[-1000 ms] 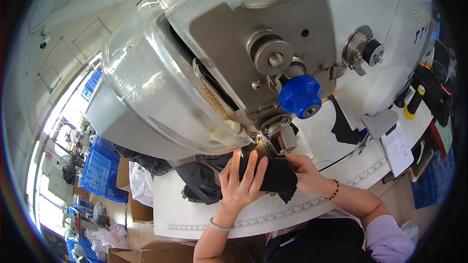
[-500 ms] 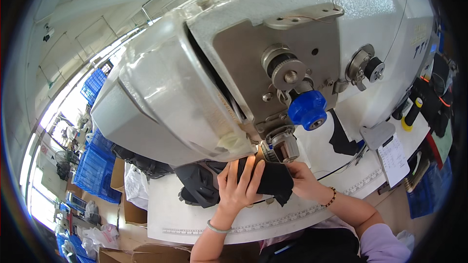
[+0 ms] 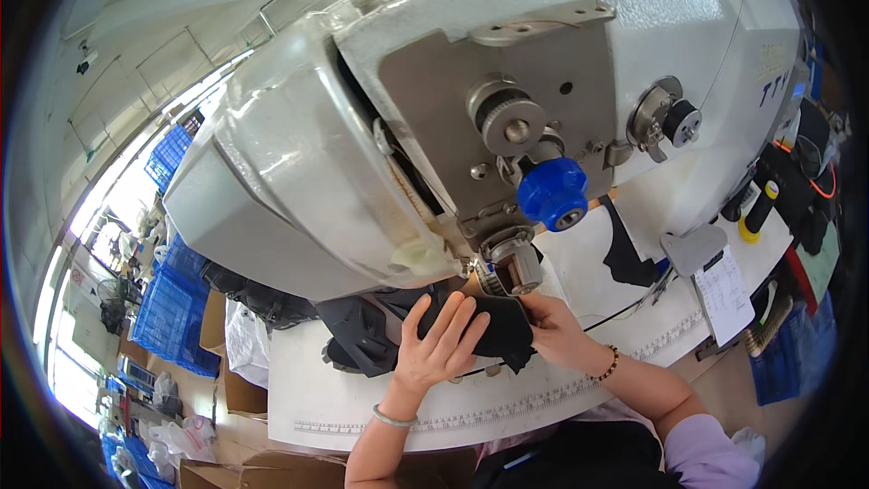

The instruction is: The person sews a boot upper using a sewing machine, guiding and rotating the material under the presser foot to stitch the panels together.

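Note:
A grey-white sewing machine (image 3: 272, 154) fills the upper middle, and black fabric (image 3: 500, 330) lies under its needle end. My left hand (image 3: 433, 349) rests on that fabric with its fingers stretched out and apart, the fingertips close to the presser area. At the fabric's right edge, my right hand (image 3: 554, 330) pinches the cloth between thumb and fingers, partly hidden behind the fold. More bunched black fabric (image 3: 362, 335) lies left of my left hand. The needle itself is hidden by the machine head. A blue tension knob (image 3: 552, 195) sticks out above my hands.
A ruler strip (image 3: 507, 409) runs along the white table's front edge. To the right are a black fabric piece (image 3: 626, 249), a clipboard with paper (image 3: 724, 294) and a black-and-yellow thread spool (image 3: 759, 213). Blue crates (image 3: 176, 312) and cardboard boxes (image 3: 262, 471) stand left and below.
The whole view has shifted slightly, so the machine sits a little further left. My left fingers have drawn back slightly from the machine's needle end; my right hand keeps its pinch.

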The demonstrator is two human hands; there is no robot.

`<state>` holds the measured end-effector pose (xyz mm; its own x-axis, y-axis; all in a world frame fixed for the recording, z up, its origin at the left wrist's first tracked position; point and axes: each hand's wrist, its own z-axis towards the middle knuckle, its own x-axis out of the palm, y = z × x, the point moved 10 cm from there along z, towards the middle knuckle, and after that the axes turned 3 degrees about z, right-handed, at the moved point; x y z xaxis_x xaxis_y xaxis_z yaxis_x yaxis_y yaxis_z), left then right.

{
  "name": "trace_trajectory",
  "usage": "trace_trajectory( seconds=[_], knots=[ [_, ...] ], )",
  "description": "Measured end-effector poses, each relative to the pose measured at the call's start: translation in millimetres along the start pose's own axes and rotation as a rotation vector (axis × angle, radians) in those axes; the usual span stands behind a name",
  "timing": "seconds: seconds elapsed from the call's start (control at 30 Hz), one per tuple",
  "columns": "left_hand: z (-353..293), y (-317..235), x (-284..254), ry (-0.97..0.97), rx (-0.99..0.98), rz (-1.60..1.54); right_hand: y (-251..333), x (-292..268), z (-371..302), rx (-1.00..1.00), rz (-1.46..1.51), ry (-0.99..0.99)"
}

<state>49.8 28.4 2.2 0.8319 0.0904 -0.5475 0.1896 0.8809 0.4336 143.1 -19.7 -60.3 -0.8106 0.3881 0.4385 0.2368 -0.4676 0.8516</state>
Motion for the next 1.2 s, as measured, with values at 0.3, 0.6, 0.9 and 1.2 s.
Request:
trace_trajectory(
  seconds=[0.3,0.6,0.9,1.2],
  knots=[
    [1,1,0,-0.014,-0.048,-0.069,9,5,-2,0.105,-0.118,0.137],
    [3,-1,-1,-0.028,-0.052,-0.076,30,9,-8,0.129,-0.062,0.111],
    [3,-2,-5,-0.011,-0.063,-0.099,28,-5,-10,0.126,-0.373,-0.043],
    [5,-2,-6,0.012,-0.053,-0.076,20,-5,-7,0.099,-0.259,-0.052]
  ],
)
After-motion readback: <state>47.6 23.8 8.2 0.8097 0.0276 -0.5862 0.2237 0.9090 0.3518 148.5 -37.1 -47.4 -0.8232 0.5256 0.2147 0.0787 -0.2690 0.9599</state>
